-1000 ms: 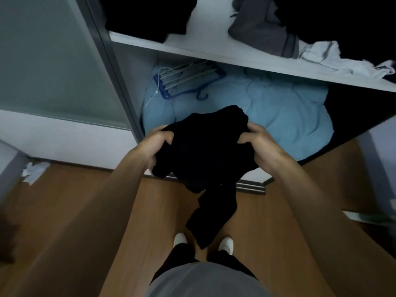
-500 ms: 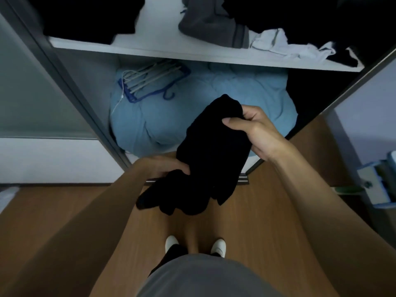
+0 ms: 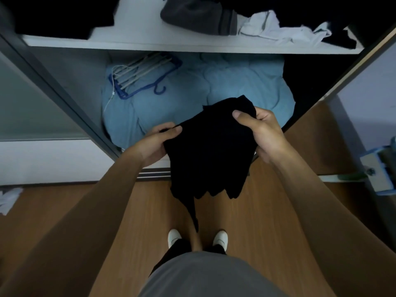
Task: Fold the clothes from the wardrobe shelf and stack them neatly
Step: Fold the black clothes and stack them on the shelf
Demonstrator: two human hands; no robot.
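A black garment hangs in the air in front of the open wardrobe, a narrow tail of it dangling toward my feet. My left hand pinches its left edge and my right hand grips its upper right corner. Above, the white wardrobe shelf carries a crumpled grey garment, a white garment and dark clothes at the left.
Under the shelf lies a light blue duvet with a blue hanger and several pale hangers on it. Sliding door frames stand at left and right. The wooden floor has white cloth at far left.
My left hand rose from the garment's lower part to its left edge, level with my right. The cloth now hangs spread between both hands instead of bunched.
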